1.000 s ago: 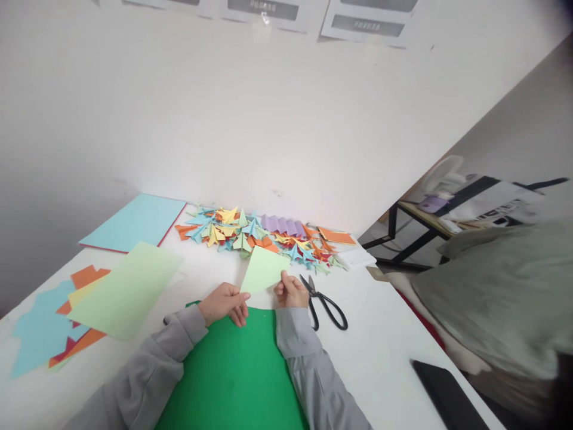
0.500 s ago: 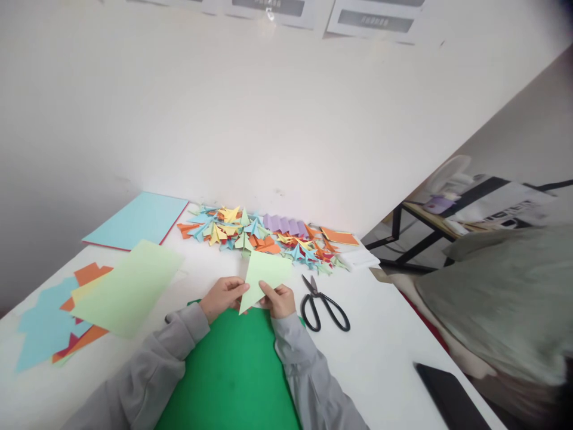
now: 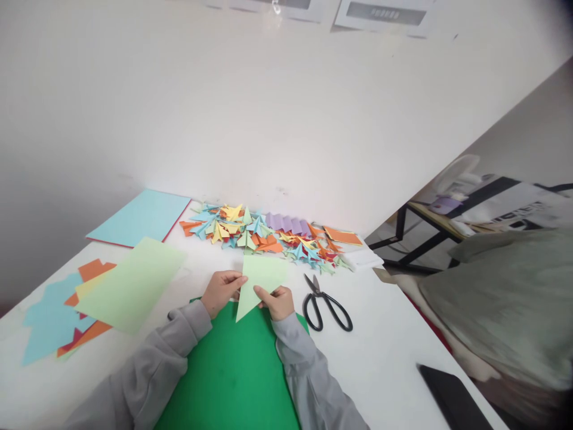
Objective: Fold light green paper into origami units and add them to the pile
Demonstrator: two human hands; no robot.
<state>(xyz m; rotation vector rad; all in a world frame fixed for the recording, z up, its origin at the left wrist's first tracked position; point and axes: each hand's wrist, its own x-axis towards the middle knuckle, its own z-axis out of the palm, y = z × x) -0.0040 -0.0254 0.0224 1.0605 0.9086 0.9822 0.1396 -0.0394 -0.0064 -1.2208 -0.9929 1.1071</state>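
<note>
A pale green sheet of paper (image 3: 260, 272) with a slanted lower edge is held up between both hands. My left hand (image 3: 222, 291) pinches its left edge between thumb and fingers. With the thumb on the front face, my right hand (image 3: 278, 301) grips the lower right part; its other fingers are partly hidden behind. Below the hands lies a green surface (image 3: 233, 370). Black-handled scissors (image 3: 323, 303) rest just right of my right hand, blades parted. Behind the paper is a heap of folded paper planes (image 3: 257, 230) in several colours.
A larger green sheet (image 3: 134, 283) overlaps coloured scraps (image 3: 54, 313) at the left. Blue sheets (image 3: 141, 218) lie at the back left, orange paper (image 3: 342, 236) at the back right. A black flat device (image 3: 454, 394) lies near the right edge, with a person (image 3: 505, 298) beside the table.
The green paper has turned slightly, its lower point dropping a little. My right thumb has shifted slightly left and down on it. The whole view has moved slightly.
</note>
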